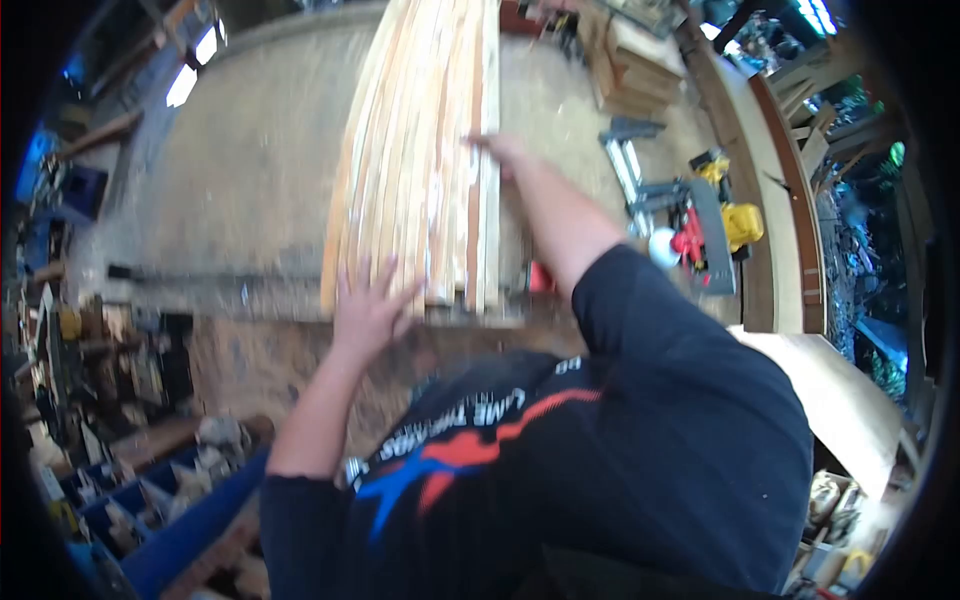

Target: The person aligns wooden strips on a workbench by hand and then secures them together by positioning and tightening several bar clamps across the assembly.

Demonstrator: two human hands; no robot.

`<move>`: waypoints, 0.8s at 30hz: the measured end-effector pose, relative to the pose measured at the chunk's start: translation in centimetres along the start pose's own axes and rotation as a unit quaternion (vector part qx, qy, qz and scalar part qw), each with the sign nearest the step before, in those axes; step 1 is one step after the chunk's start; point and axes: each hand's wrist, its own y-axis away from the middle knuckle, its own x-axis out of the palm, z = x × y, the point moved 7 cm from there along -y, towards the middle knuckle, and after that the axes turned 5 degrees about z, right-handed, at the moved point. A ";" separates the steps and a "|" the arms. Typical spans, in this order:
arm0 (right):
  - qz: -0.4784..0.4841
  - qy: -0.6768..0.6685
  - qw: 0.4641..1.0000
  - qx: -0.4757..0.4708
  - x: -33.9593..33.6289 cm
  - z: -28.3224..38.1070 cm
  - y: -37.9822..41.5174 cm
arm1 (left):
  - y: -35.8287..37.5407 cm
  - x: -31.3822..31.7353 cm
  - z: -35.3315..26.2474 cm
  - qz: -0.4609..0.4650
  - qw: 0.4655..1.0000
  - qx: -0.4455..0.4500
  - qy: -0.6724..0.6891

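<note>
Wooden strips (410,150) lie side by side under the fingers of both hands, in one long row. The left hand (365,320) is at their near ends, with its fingers spread wide apart over the wood. The right hand (503,157) is farther up, by the right edge, its fingers reaching over the last strips; I cannot tell if they pinch one. The row sits on the bench (260,170), with its near ends close to the front edge. If one hand pushes harder than the other, the strips could slide apart or go crooked. Rough wood might also poke a splinter into a finger. Out to the right are a yellow, red and grey tool (712,235) and a wood pile (640,75). A wide swing of the right arm (565,215) might bump the tool.
</note>
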 end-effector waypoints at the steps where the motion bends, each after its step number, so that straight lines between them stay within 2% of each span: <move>1: 0.017 0.001 1.000 0.001 -0.8 -1.1 -1.5 | -0.1 0.1 0.1 0.013 1.000 -0.001 -0.009; 2: -0.037 0.098 0.990 0.093 0.4 0.3 3.5 | -0.1 -0.4 -0.3 0.018 1.000 -0.004 -0.014; 3: -0.017 0.090 0.990 0.104 -0.5 -1.4 0.8 | -0.2 -0.6 -0.4 0.023 0.999 -0.005 -0.025; 4: 0.098 0.023 0.990 0.096 -1.3 -3.7 -3.7 | 0.0 -0.7 -0.3 0.016 1.000 -0.012 -0.014; 5: 0.132 -0.013 0.991 0.005 -1.0 -3.7 -5.2 | 0.2 -0.9 -0.4 0.018 1.000 -0.018 -0.010; 6: 0.156 -0.042 0.986 -0.049 -0.4 -3.7 -3.4 | -0.1 -1.3 -0.4 0.013 1.000 -0.022 -0.011; 9: 0.220 -0.138 0.941 -0.215 1.7 -3.0 7.1 | -0.2 -1.6 -0.6 -0.003 0.999 -0.032 -0.010; 12: 0.177 -0.090 0.965 -0.170 0.5 -3.3 4.1 | -0.1 -1.2 -0.5 -0.008 0.999 -0.037 -0.032; 24: 0.141 -0.083 0.973 -0.163 -0.2 -2.3 2.2 | -0.2 -0.5 -0.5 -0.014 0.998 -0.029 -0.048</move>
